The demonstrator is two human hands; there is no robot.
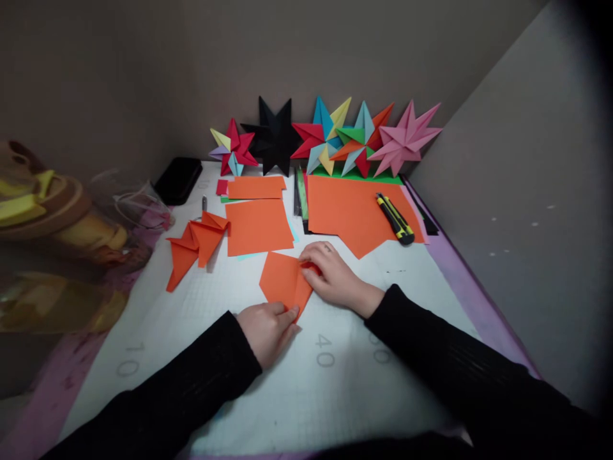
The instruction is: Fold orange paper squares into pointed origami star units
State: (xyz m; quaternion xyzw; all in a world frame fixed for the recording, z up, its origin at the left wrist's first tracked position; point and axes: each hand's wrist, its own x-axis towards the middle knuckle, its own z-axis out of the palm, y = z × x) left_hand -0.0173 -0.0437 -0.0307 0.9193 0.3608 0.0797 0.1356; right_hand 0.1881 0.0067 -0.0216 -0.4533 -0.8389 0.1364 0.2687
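A partly folded sheet of orange paper (279,278) lies flat on the white gridded mat, with a crease down its middle and its right side folded inward. My left hand (269,329) presses on its lower tip, thumb and fingers closed around the point. At the upper right edge, my right hand (332,275) pinches the folded flap between bent fingers and thumb. Part of that flap is hidden under the right fingers. Left of the sheet rest folded orange paper pieces (197,243), and just behind it is a stack of orange squares (258,227).
Several folded paper stars, including a black one (275,137) and a pink one (407,140), lean against the back wall. A yellow-black utility knife (395,218) lies on large orange sheets (345,204). A dark phone (178,181) is at the back left, near a blurred brown-yellow container (52,204).
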